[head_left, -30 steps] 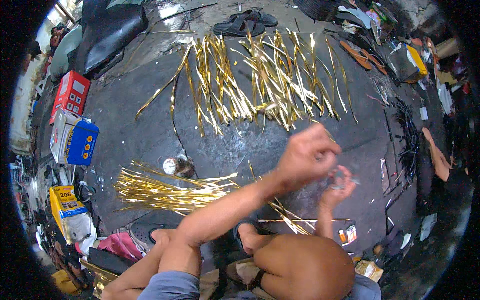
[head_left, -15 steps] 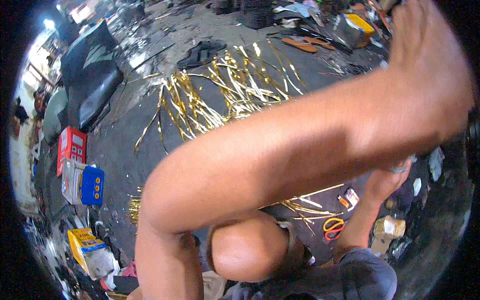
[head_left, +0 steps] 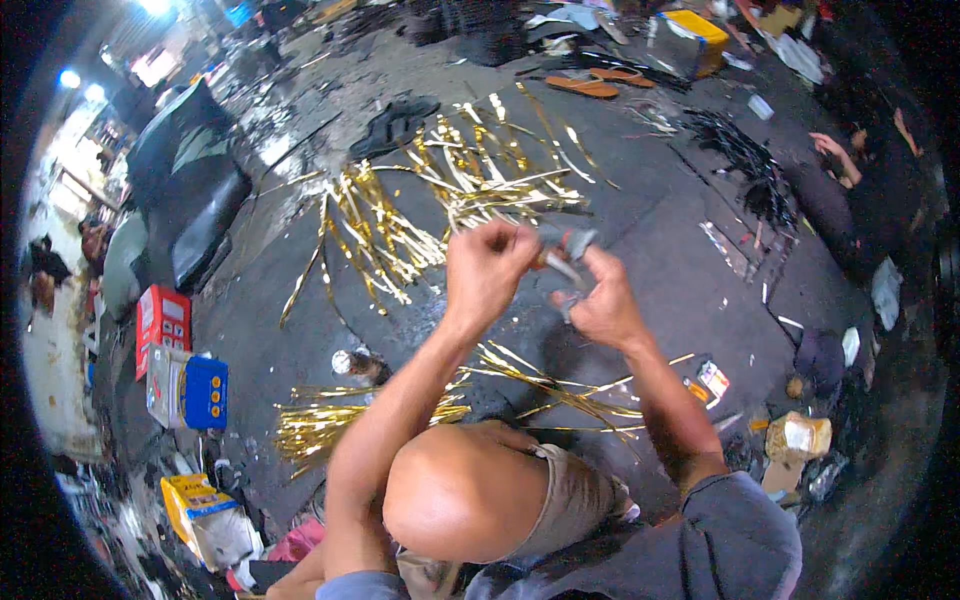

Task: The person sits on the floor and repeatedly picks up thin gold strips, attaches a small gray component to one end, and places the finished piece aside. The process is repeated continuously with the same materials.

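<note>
My left hand and my right hand are raised together above my bent knee. Both pinch a small grey metal tool between them; its exact shape is blurred. On the dark floor beyond lies a spread of shiny gold strips. A second bundle of gold strips lies to the left of my knee, and a few loose strips run under my right forearm.
A small round tin stands by the near bundle. Red, blue and yellow boxes sit at the left. Black cushions lie far left, sandals at the back. Another person's hand shows at the right.
My left arm, which swept close across the view half a second ago, has dropped back. Both hands have now met on the small grey tool in front of me.
</note>
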A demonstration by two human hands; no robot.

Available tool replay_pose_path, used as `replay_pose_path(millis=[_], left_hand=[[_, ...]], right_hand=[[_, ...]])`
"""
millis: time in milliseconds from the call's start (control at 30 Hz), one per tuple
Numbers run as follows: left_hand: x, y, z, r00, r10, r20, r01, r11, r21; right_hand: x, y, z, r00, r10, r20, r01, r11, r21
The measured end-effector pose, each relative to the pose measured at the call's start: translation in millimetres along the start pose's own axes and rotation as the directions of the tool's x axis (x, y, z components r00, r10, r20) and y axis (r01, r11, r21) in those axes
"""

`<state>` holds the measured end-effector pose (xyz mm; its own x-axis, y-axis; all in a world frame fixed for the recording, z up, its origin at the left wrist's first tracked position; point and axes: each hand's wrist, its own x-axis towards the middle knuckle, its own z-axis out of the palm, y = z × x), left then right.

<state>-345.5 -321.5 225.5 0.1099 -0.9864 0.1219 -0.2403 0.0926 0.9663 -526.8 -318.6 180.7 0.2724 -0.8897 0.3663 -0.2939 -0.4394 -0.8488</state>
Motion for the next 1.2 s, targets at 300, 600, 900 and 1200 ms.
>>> replay_pose_path(millis=[300,600,900,1200], left_hand=[[-123.1,-120.7,-69.6,0.702,-0.563,-0.436,0.348,0.806,-0.480],[-153.3,-160.2,-89.0,0.633,-0.651,-0.419,0.111,0.612,-0.783],[-165.9,-158.6,-103.0,0.516,-0.764,-0.387,0.069,0.488,-0.870],[-182.0,-152.4,-173.2,0.500,-0.648,-0.575,-0.113,0.609,-0.785]], right_hand=[[-15.8,9.5,135.8,0.889,-0.118,0.442,0.075,0.991,0.113],[-23.2,11.5,186.5,0.846,-0.195,0.496,0.109,0.974,0.197],[-24.2,2.2,219.9,0.801,-0.310,0.513,0.255,0.951,0.175],[-16.0,-34.4,239.9,0.659,-0.514,0.549,0.429,0.857,0.286]])
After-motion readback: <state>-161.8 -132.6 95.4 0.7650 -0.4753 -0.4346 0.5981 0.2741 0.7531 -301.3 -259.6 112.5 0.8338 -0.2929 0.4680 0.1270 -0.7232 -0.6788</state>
